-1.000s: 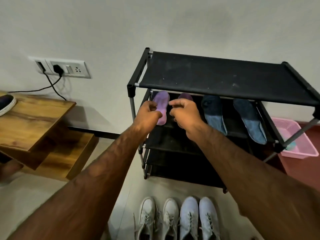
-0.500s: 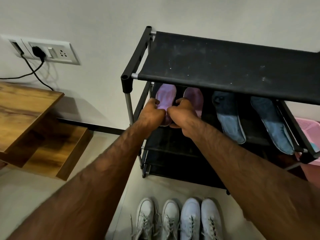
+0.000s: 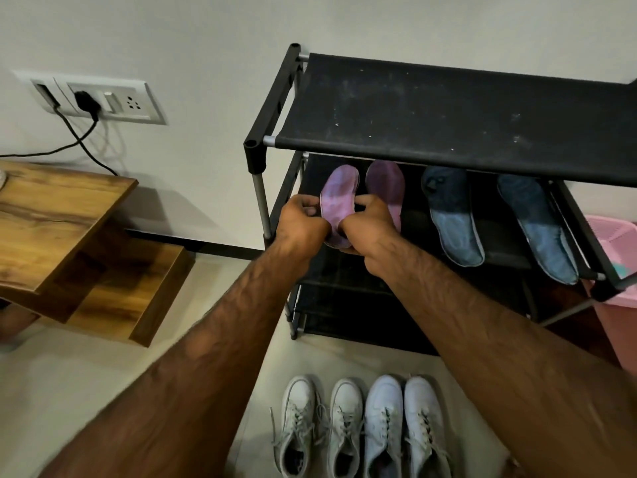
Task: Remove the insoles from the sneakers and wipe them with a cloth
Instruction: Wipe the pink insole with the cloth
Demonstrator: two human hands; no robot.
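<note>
On the second tier of a black shoe rack [image 3: 262, 115] lie two purple insoles and two blue insoles. My left hand [image 3: 300, 222] and my right hand [image 3: 367, 225] both pinch the left purple insole [image 3: 337, 198] at its near half. The second purple insole [image 3: 387, 186] lies just right of it, partly behind my right hand. The blue insoles [image 3: 453, 222] [image 3: 537, 229] rest further right. Two pairs of white sneakers [image 3: 300, 429] [image 3: 403, 422] stand on the floor before the rack. No cloth is in view.
A wooden stepped table [image 3: 58, 215] stands at the left under a wall socket [image 3: 103, 101] with a black cable. A pink basket [image 3: 617, 236] sits to the right of the rack. Pale floor lies between table and rack.
My view has come closer to the rack. Both hands have closed in on the left purple insole and now hold its near half, with the insole slightly shifted.
</note>
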